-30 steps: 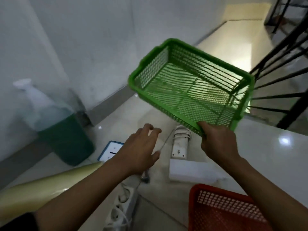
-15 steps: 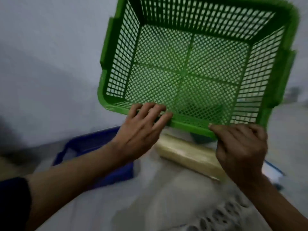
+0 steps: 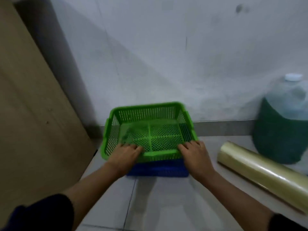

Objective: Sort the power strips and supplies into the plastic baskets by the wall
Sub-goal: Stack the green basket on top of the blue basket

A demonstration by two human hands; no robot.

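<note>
An empty green mesh basket (image 3: 146, 114) sits low against the white wall, stacked on top of a blue basket (image 3: 158, 169) whose front edge shows beneath it. My left hand (image 3: 126, 155) grips the green basket's near rim at its left corner, fingers curled over into the basket. My right hand (image 3: 195, 154) grips the same rim at the right corner. No power strips are in view.
A roll of clear yellowish film (image 3: 260, 172) lies on the tiled floor to the right. Behind it stands a large water jug (image 3: 283, 127) with a green lower half. A tall brown board (image 3: 33, 105) leans against the wall on the left.
The green basket has come down from in front of my face onto the blue basket by the wall. Both hands still hold its near rim. My view has turned toward the wall.
</note>
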